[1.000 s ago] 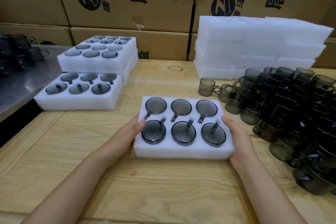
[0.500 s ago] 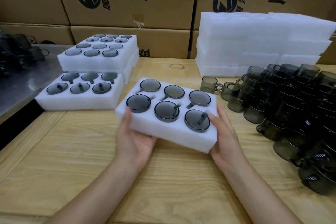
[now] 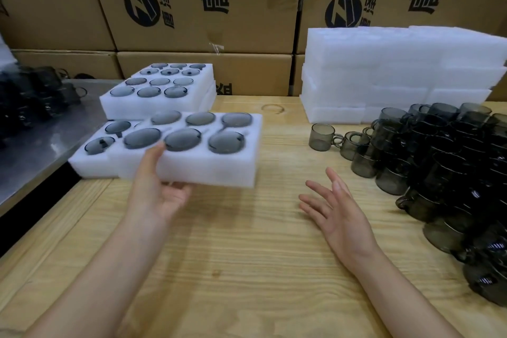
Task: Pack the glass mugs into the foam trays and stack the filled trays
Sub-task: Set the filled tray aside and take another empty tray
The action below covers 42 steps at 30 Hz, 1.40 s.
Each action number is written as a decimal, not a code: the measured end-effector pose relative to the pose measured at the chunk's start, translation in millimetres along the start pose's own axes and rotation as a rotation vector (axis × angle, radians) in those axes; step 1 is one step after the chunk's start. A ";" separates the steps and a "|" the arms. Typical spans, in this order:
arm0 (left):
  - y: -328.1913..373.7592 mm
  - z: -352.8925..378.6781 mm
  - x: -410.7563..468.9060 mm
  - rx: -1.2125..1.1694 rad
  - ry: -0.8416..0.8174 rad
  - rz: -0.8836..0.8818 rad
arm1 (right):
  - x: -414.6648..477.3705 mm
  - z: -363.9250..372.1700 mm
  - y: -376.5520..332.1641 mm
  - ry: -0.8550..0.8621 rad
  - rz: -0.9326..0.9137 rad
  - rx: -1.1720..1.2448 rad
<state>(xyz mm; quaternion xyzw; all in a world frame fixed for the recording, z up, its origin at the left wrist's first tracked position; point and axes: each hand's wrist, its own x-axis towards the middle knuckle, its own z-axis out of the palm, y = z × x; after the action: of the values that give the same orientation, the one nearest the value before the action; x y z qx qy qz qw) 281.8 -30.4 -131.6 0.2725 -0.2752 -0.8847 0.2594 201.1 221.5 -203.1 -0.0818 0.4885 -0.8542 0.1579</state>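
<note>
A white foam tray (image 3: 208,167) filled with several smoky grey glass mugs hangs above the wooden table at left centre. My left hand (image 3: 156,186) grips its near edge, thumb on top and fingers underneath. The tray partly covers another filled tray (image 3: 87,164) that lies on the table behind it. My right hand (image 3: 337,211) is off the tray, fingers spread, over the bare table. A pile of loose grey mugs (image 3: 444,162) fills the right side.
A stack of filled trays (image 3: 153,107) stands at the back left. Empty white foam trays (image 3: 397,71) are piled at the back right. Cardboard boxes (image 3: 205,2) wall off the back. A metal surface (image 3: 41,131) with more dark mugs lies to the left.
The filled tray has risen off the table and moved left toward the other trays. My right hand has let go of it; only my left hand holds it now.
</note>
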 end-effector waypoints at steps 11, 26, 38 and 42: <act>90.3 -23.4 66.8 0.055 0.130 0.101 | 1.3 -3.1 0.0 -0.018 0.029 -0.083; 111.4 -26.5 97.2 0.152 0.023 0.078 | -1.2 -9.4 3.6 -0.082 -0.004 -0.147; 143.1 -84.0 123.5 1.196 0.265 0.217 | 0.9 -4.8 4.7 -0.093 0.002 -0.194; 95.9 -67.1 101.7 1.016 0.200 0.474 | -0.1 -5.0 4.6 -0.098 -0.002 -0.172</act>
<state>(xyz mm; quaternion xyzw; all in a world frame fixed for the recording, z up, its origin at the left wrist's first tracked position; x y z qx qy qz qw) 280.5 -184.0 -152.8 0.3761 -0.6942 -0.5286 0.3119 200.5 223.4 -209.6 -0.1371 0.5518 -0.8042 0.1729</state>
